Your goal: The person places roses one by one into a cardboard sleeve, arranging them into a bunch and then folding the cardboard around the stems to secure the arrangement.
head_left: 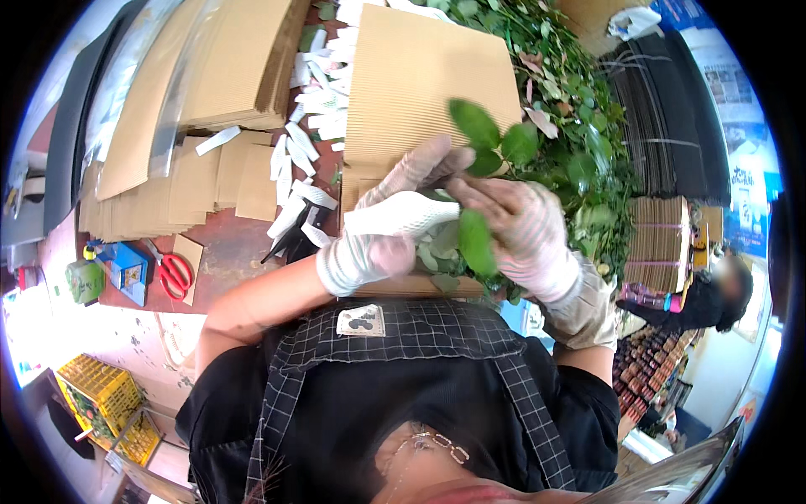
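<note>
In front of my chest I hold a leafy flower stem point(477, 244) between both gloved hands. A white foam mesh sleeve point(403, 213) sits on its left end, and whatever is inside it stays hidden. My left hand point(369, 252) is closed round the sleeve, thumb below it and fingers reaching over towards the stem. My right hand point(525, 231) pinches the stem just past the sleeve's narrow end, green leaves sticking out above and below its fingers. Beneath my hands lies a sheet of corrugated cardboard point(428, 76).
Cut leafy stems point(579, 126) are heaped along the right. Loose white mesh sleeves point(323, 97) lie left of the cardboard, near stacked cardboard sheets point(239, 67). Red-handled scissors point(175, 275) rest at the table's near left. Another person point(726, 290) is at the far right.
</note>
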Available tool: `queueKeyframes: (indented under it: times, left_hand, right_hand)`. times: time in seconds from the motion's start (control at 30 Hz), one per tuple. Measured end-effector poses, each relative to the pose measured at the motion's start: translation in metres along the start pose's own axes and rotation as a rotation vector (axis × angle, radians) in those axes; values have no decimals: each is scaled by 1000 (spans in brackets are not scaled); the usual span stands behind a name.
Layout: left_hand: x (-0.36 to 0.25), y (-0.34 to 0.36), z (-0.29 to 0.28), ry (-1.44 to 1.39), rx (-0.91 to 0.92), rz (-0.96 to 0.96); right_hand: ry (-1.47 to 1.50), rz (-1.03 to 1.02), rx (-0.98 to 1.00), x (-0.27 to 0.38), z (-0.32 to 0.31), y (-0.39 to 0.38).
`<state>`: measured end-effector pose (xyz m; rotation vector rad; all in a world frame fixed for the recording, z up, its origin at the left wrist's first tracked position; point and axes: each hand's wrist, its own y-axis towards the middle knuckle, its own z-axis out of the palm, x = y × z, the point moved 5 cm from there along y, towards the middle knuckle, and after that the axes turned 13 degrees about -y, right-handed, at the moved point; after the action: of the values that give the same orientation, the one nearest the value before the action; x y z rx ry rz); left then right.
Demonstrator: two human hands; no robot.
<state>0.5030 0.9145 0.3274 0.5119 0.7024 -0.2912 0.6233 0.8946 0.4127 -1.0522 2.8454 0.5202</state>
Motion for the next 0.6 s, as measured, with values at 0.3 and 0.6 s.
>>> queueKeyframes:
  times: [0.3,0.6]
  left_hand:
    - [-48,13,-11,-34,-369,22]
    - [4,-36,-65,1172,117,-565]
  right_hand:
    - [-115,14,27,6,1,4]
    - [197,232,90,-22,32,-27]
